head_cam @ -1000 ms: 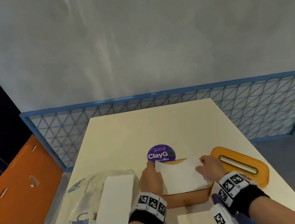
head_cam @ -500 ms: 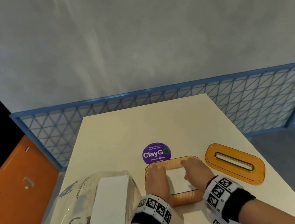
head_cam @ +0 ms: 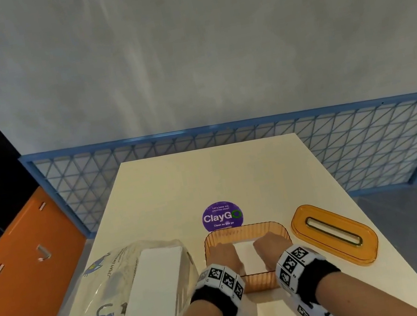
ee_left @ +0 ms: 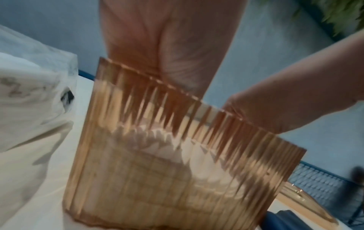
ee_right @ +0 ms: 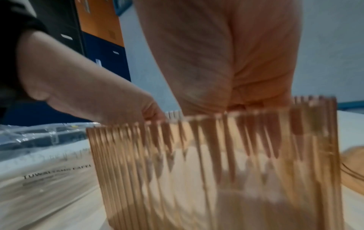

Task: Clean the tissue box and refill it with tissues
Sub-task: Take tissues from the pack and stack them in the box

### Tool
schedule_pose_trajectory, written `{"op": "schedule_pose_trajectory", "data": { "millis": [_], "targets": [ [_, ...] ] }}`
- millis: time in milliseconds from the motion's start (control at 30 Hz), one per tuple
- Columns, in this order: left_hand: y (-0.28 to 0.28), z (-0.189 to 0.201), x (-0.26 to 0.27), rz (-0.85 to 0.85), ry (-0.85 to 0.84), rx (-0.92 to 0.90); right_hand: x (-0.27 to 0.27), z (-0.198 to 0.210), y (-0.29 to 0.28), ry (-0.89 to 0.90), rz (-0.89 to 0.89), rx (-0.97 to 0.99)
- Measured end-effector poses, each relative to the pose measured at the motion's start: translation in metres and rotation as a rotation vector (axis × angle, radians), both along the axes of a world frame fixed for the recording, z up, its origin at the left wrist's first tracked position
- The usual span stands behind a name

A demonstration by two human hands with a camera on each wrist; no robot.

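Note:
The orange see-through ribbed tissue box stands lidless on the cream table near the front edge. Both my hands are down inside it. My left hand is on the left part of a white tissue stack and my right hand is on the right part. In the wrist views the fingers of the left hand and the right hand show as blurred straight streaks reaching down behind the box wall. The fingertips are hidden. The orange lid with its slot lies to the right of the box.
A clear plastic bag holding a white tissue pack lies left of the box. A purple round sticker sits just behind the box. The table runs back to a blue mesh fence. Orange and dark cabinets stand at left.
One second ago both hands held the tissue stack above the box. They lowered it inside and now stay on top of it, slightly deeper than half a second ago.

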State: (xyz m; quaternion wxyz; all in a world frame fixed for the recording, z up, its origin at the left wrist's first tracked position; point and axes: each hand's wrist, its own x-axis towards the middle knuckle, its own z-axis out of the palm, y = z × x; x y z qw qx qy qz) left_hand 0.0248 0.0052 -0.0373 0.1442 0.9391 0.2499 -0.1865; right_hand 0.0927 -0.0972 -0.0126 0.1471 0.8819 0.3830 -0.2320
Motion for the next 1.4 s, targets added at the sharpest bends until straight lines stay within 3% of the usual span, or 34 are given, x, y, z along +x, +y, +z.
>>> {"op": "schedule_pose_trajectory", "data": {
  "millis": [133,200,267,333,400,467,700,900,1400],
  "targets": [
    [0.013,0.015,-0.029,0.23,-0.689,-0.143,0.011,0.005,-0.014,-0.166,-0.057,0.295],
    [0.032,0.014,-0.047,0.409,-0.878,-0.092,0.018,0.006,-0.027,-0.235,-0.115,0.414],
    [0.052,0.008,-0.064,0.578,-0.76,0.013,0.023,0.004,-0.038,-0.233,-0.2,0.498],
    [0.066,0.0,-0.078,0.667,-0.461,0.1,0.023,-0.001,-0.044,-0.147,-0.269,0.564],
    [0.069,-0.007,-0.088,0.652,-0.279,0.14,0.021,-0.004,-0.044,-0.07,-0.311,0.615],
    [0.07,-0.015,-0.093,0.604,-0.22,0.183,0.021,-0.005,-0.043,-0.037,-0.358,0.638],
    [0.072,-0.02,-0.095,0.575,-0.215,0.196,0.036,0.001,-0.045,0.064,-0.519,0.527],
    [0.074,-0.012,-0.097,0.619,-0.263,0.084,0.033,-0.001,-0.049,0.075,-0.48,0.483],
    [0.073,-0.003,-0.103,0.64,-0.328,-0.003,0.029,0.003,-0.051,0.076,-0.436,0.462]
  ]
}}
